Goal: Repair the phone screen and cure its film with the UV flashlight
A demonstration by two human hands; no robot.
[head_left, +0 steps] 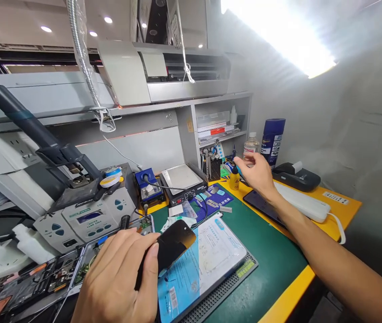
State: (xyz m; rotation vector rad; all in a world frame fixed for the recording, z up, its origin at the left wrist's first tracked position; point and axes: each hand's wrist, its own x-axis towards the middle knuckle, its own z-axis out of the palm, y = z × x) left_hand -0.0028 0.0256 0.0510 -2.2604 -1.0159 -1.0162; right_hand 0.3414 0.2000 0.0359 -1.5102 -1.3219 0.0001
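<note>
Two bare hands are working over a table. The left hand is closing its grip around a glossy black phone screen, thumb on the near side. The screen is pointing away from that grip, its long axis slanting forward and to the right above a blue-and-white box. The right hand is reaching farther out, its fingers pointing left; whether its grip is holding anything, I cannot tell. A dark-capped yellow bottle is standing upright just beside its fingertips, on their near side, much closer to this hand than to the left one.

Beneath the right forearm, a dark smartphone is lying flat. Behind the hand, a clear bottle is holding transparent liquid, next to a blue spray can. Farther back, a shelf compartment is holding a clear plastic case, stacked booklets and a small white bottle.
</note>
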